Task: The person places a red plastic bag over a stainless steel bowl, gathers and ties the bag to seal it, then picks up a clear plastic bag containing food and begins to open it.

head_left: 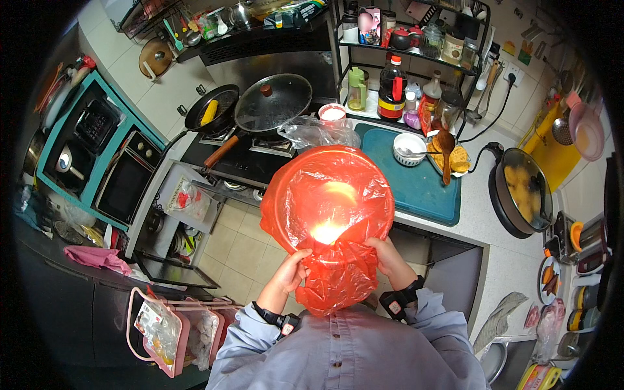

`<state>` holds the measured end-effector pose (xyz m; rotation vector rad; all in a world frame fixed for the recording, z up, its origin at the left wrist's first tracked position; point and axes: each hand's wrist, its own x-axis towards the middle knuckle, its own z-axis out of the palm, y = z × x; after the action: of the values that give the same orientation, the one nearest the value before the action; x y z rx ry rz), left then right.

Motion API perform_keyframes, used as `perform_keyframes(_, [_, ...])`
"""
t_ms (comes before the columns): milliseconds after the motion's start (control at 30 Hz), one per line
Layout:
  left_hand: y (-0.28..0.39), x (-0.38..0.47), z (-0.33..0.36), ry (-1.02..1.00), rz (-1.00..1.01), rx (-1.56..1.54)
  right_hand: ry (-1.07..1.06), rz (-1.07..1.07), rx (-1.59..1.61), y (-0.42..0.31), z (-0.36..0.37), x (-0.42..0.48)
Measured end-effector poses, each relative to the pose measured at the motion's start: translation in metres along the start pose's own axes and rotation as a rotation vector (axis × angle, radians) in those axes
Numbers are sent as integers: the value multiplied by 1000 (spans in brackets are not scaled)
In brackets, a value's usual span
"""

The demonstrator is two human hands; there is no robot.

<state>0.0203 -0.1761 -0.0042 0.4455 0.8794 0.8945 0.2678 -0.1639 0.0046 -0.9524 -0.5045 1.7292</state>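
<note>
A thin red plastic bag (336, 282) is spread over a wide round basin (329, 153) in front of my chest. Bright light glares off its middle, and what the basin holds cannot be made out. My left hand (291, 274) grips the gathered edge of the bag at the near left, thumb on top. At the near right, my right hand (390, 261) holds the bag and the basin's side, its fingers partly hidden. Just beyond the basin lie a crumpled clear plastic bag (317, 130) and a teal cutting board (424, 195).
A lidded wok (273, 102) and a frying pan (212, 105) with a corn cob (209, 112) sit on the stove. Right of the board are a white bowl (409, 146), a wooden spoon (446, 146) and a lidded electric pan (524, 190). A cabinet door (175, 273) stands ajar at left.
</note>
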Motion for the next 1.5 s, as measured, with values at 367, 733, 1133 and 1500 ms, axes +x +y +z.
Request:
perform_keyframes(367, [2,1,6,4,-42,-7,47,31,13,0,-3,-1])
perform_keyframes(733, [3,1,8,33,-46,14,57,24,31,0,-5,1])
perform_keyframes(1133, [-3,-14,-16,-147,-286,223,54,-16,67,-6,-10,5])
perform_keyframes(1500, [32,-6,-90,400,131,381,60,-46,119,-17,-7,-5])
